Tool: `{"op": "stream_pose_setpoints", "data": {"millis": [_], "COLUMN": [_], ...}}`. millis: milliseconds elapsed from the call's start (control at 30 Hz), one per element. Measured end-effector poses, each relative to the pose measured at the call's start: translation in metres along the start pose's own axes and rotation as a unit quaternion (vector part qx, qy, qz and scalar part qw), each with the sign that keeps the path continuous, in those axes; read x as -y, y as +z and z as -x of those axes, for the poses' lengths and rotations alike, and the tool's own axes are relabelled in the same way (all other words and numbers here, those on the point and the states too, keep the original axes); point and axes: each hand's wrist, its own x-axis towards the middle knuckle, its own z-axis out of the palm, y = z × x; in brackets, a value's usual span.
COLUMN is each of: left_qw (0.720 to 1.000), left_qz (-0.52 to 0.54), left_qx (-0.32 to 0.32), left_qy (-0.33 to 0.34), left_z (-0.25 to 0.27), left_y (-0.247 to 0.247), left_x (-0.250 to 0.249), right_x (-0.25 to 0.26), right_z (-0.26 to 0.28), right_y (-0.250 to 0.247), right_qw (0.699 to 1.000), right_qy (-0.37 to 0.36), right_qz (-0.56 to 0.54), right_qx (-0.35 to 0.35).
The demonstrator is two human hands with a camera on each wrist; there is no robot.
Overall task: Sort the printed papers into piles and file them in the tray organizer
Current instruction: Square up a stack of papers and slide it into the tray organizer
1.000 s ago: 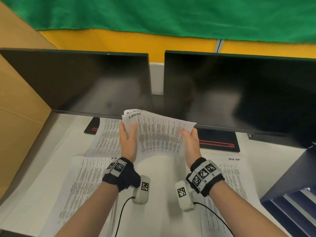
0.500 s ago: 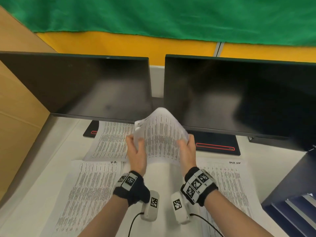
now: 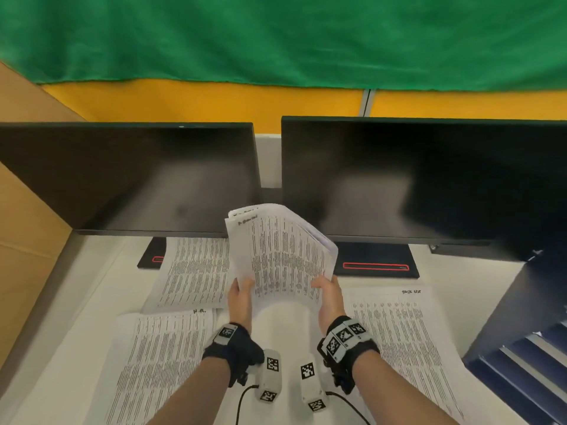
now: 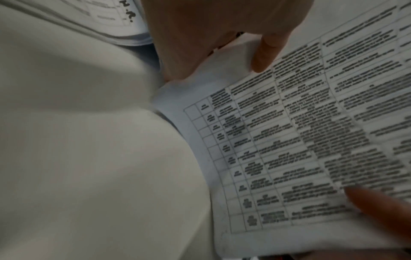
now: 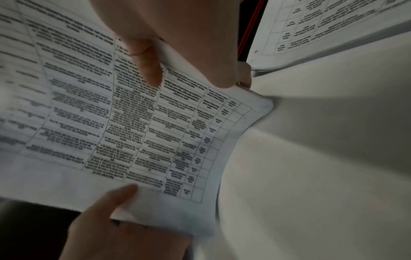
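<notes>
Since half second ago, hands sliding down to bottom corners of thin white printed paper sheaf (image 3: pixel 280 256), now standing upright over white desk (image 3: pixel 89 302). Left hand (image 3: pixel 241 302), right hand (image 3: pixel 328 297) both pinching sheaf. Light, floppy, sheets slipping easily; gripping lower edges is keeping stack aligned.

White desk (image 3: pixel 101 305) carries three paper piles (image 3: pixel 196 271) and two monitor bases (image 3: pixel 376 265).

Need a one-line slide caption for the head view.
Both hands, left and right, hold a stack of printed papers upright above sorted piles.
</notes>
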Motion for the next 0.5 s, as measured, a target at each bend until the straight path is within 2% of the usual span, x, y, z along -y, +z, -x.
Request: {"op": "stream_pose_setpoints", "data": {"millis": [167,267,367,500], "left_qw": [0.998,0.997,0.994,0.975], "left_qz": [-0.051,-0.063,-0.082,-0.102], "left_qx": [0.014,0.031,0.061,0.094], "left_qy": [0.036,0.023,0.028,0.176], "left_z": [0.009,0.015,0.023,0.045], "left_y": [0.002,0.0,0.001,0.003], "left_x": [0.006,0.012,0.008,-0.052], "right_x": [-0.009,-0.015,-0.021,-0.016], "right_z": [0.005,0.009,0.011,0.018], "right_y": [-0.003,-0.01,-0.016,-0.028], "right_qw": [1.0,1.0,0.999,0.994], "right_qy": [-0.015,0.0,-0.029,-0.075], "right_qz": [-0.006,-0.021,-0.003,0.075], "right_qx": [-0.007,-0.004,-0.022,-0.013]}}
